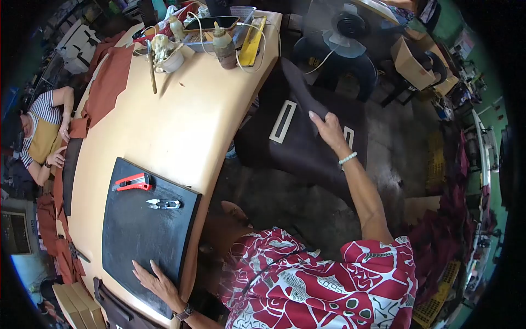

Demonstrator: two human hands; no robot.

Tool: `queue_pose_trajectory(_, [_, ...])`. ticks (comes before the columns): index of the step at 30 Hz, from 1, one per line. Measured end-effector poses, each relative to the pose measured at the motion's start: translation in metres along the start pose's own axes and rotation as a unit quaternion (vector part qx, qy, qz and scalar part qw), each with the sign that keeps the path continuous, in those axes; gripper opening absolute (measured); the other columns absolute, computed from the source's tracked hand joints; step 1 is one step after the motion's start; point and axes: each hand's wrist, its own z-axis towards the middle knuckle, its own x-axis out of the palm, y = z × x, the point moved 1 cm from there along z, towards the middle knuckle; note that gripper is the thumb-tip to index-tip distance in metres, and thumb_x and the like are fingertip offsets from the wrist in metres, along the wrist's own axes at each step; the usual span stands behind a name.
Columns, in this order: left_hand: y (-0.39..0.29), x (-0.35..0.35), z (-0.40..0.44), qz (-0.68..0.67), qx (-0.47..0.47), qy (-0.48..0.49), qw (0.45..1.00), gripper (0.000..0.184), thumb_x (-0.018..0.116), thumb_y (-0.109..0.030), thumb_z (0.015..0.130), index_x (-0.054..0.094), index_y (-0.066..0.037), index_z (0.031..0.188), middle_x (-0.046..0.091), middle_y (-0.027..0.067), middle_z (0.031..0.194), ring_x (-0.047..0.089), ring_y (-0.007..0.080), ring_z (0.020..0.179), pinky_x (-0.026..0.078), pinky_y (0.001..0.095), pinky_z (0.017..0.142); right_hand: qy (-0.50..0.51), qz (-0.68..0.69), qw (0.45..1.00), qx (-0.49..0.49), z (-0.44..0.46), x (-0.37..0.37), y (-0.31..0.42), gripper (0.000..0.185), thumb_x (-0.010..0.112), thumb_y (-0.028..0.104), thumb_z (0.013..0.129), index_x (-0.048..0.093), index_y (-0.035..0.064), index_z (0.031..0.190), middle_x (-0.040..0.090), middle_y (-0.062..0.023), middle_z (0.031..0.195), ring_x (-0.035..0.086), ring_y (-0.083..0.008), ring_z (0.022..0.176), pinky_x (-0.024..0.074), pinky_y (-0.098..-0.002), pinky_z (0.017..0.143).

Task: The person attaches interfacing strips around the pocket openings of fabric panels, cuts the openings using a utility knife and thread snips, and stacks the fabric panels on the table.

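My left hand (155, 281) lies spread, palm down, on the lower part of a black board (137, 230) at the table's near edge. On that board rest a red utility knife (133, 182) and small thread snips (164, 204). Away from the table, at the right, my right hand (329, 130) grips the edge of a dark brown sheet (300, 90), thumb on top. The sheet hangs in a fold over a larger dark piece (323, 156) that bears pale rectangular frames (283, 122).
Cream table (159, 126) with a glue bottle (223, 46), white pot (170, 59), stick and yellow ruler (252, 44) at its far end. Across it, a co-worker (46, 131) handles dark material beside reddish-brown sheets (112, 82). Fan (350, 27) and cardboard box (411, 63) stand at upper right.
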Motion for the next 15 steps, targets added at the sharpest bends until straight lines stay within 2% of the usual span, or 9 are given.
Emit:
queue_pose_trajectory(1, [0.0, 0.0, 0.0, -0.002, 0.006, -0.005, 1.0, 0.059, 0.038, -0.043, 0.097, 0.029, -0.007, 0.143, 0.029, 0.0172, 0.146, 0.022, 0.0354, 0.136, 0.018, 0.0441, 0.11, -0.005, 0.054, 0.998, -0.038, 0.003, 0.015, -0.014, 0.048, 0.062, 0.041, 0.083, 0.062, -0.0069, 0.083, 0.063, -0.0159, 0.071, 0.06, -0.0258, 0.065, 0.0449, -0.0364, 0.065])
queue_pose_trajectory(3, [0.003, 0.003, 0.001, -0.006, 0.021, -0.013, 1.0, 0.059, 0.038, -0.042, 0.097, 0.029, -0.007, 0.142, 0.029, 0.0171, 0.146, 0.022, 0.0354, 0.136, 0.019, 0.0445, 0.11, -0.024, 0.187, 0.982, -0.032, -0.003, 0.022, -0.003, 0.045, 0.062, 0.04, 0.084, 0.062, -0.0049, 0.081, 0.062, -0.009, 0.068, 0.057, -0.0195, 0.061, 0.0427, -0.0331, 0.059])
queue_pose_trajectory(5, [0.006, 0.005, 0.0, -0.011, 0.031, -0.026, 0.999, 0.059, 0.038, -0.044, 0.096, 0.029, -0.01, 0.143, 0.031, 0.0141, 0.146, 0.021, 0.0343, 0.137, 0.016, 0.0505, 0.11, -0.047, 0.322, 0.945, -0.02, -0.008, 0.021, 0.017, 0.037, 0.061, 0.035, 0.087, 0.064, -0.0007, 0.081, 0.06, 0.0004, 0.069, 0.056, -0.0103, 0.061, 0.0411, -0.0268, 0.055])
queue_pose_trajectory(7, [-0.004, 0.001, -0.001, 0.042, 0.04, -0.05, 0.997, 0.059, 0.042, -0.042, 0.095, 0.03, -0.01, 0.142, 0.032, 0.0128, 0.146, 0.022, 0.0335, 0.137, 0.014, 0.0555, 0.108, -0.043, 0.427, 0.901, 0.062, -0.009, 0.002, 0.051, 0.032, 0.061, 0.031, 0.087, 0.066, -0.001, 0.092, 0.064, -0.0027, 0.082, 0.06, -0.0123, 0.075, 0.0464, -0.0266, 0.07])
queue_pose_trajectory(10, [-0.047, -0.001, -0.01, -0.035, 0.145, -0.075, 0.986, 0.067, 0.054, -0.04, 0.09, 0.029, -0.006, 0.142, 0.032, 0.0157, 0.145, 0.023, 0.0346, 0.136, 0.015, 0.0519, 0.109, -0.015, 0.574, 0.816, 0.06, -0.005, -0.024, 0.102, 0.035, 0.06, 0.029, 0.087, 0.064, -0.0027, 0.103, 0.064, -0.0072, 0.102, 0.06, -0.0152, 0.092, 0.0449, -0.0274, 0.085])
queue_pose_trajectory(11, [-0.081, -0.01, -0.018, -0.151, 0.19, -0.026, 0.97, 0.076, 0.061, -0.041, 0.084, 0.028, -0.003, 0.141, 0.031, 0.0175, 0.144, 0.024, 0.0349, 0.136, 0.016, 0.0495, 0.11, -0.007, 0.577, 0.812, 0.085, -0.01, -0.033, 0.126, 0.035, 0.059, 0.026, 0.088, 0.06, -0.0008, 0.11, 0.062, -0.0069, 0.104, 0.059, -0.0159, 0.095, 0.0447, -0.029, 0.086])
queue_pose_trajectory(12, [-0.116, -0.018, -0.028, -0.264, 0.232, 0.02, 0.936, 0.085, 0.068, -0.042, 0.079, 0.027, -0.001, 0.141, 0.031, 0.0192, 0.144, 0.025, 0.0352, 0.135, 0.017, 0.0472, 0.11, 0.013, 0.596, 0.799, 0.071, -0.016, -0.037, 0.149, 0.033, 0.058, 0.025, 0.089, 0.059, -0.0004, 0.11, 0.062, -0.0067, 0.104, 0.059, -0.0165, 0.095, 0.0449, -0.0296, 0.086])
queue_pose_trajectory(13, [-0.14, -0.016, -0.036, -0.35, 0.268, 0.088, 0.893, 0.104, 0.078, -0.046, 0.066, 0.024, 0.002, 0.141, 0.028, 0.0212, 0.145, 0.024, 0.0353, 0.135, 0.018, 0.0438, 0.111, 0.035, 0.616, 0.785, 0.058, -0.022, -0.039, 0.17, 0.032, 0.057, 0.024, 0.09, 0.058, 0.0, 0.111, 0.062, -0.0064, 0.104, 0.059, -0.0171, 0.095, 0.0451, -0.0302, 0.086])
queue_pose_trajectory(15, [-0.189, -0.013, -0.051, -0.437, 0.375, 0.136, 0.806, 0.13, 0.085, -0.052, 0.051, 0.013, 0.009, 0.141, 0.022, 0.0275, 0.145, 0.021, 0.0366, 0.137, 0.019, 0.0417, 0.111, 0.088, 0.653, 0.752, 0.021, -0.033, -0.036, 0.213, 0.029, 0.055, 0.022, 0.091, 0.057, 0.0008, 0.11, 0.062, -0.0062, 0.103, 0.059, -0.0181, 0.095, 0.0457, -0.0315, 0.085])
